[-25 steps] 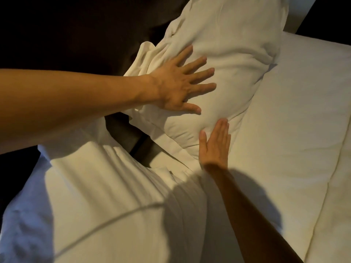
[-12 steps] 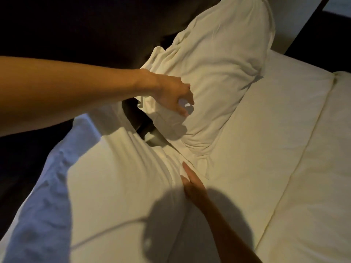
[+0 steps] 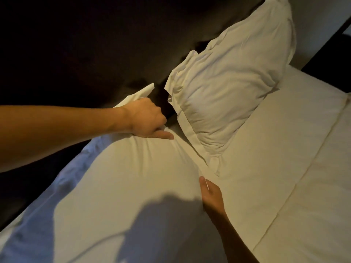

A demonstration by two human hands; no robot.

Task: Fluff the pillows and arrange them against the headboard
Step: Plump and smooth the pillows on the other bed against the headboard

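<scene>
Two white pillows lie on the bed. The far pillow (image 3: pixel 229 92) leans upright against the dark headboard (image 3: pixel 95 44). The near pillow (image 3: pixel 123 186) lies lower left, large and puffed. My left hand (image 3: pixel 147 118) is closed on the near pillow's top corner by the headboard, thumb resting along the fabric. My right hand (image 3: pixel 210 194) grips the near pillow's right edge, fingers tucked under it, just below the far pillow's flap.
A white sheet (image 3: pixel 275 158) covers the mattress to the right, with a folded duvet edge (image 3: pixel 313 205) running diagonally. A dark gap (image 3: pixel 326 54) lies beyond the bed at the upper right. My shadow falls on the near pillow.
Both hands left the far pillow. My left hand moved down-left and closed on the near pillow's top corner. My right hand dropped onto that pillow's right edge.
</scene>
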